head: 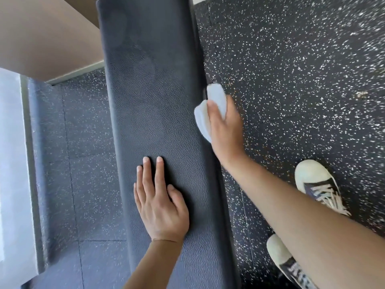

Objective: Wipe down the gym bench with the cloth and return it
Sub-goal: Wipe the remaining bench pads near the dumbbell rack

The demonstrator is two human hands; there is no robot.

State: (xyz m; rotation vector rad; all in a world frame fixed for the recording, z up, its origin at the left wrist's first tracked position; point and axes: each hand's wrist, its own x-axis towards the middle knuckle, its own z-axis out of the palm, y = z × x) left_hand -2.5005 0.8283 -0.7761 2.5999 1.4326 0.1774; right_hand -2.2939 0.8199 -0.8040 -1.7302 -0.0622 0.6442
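Note:
A long black padded gym bench (154, 97) runs from the bottom middle up to the top of the view. My left hand (159, 205) lies flat on its near part, fingers straight and pointing away from me. A white cloth (214, 105) is bunched against the bench's right side edge. My right hand (226, 130) grips the cloth there, with the thumb over the cloth. Most of the cloth sticks out above and to the left of that hand; the fingers are hidden behind the hand.
Black rubber floor with white specks (302, 69) lies on both sides of the bench. My two shoes (316, 182) stand on it at the lower right. A tan wall (41, 38) and a bright white panel (12, 163) bound the left side.

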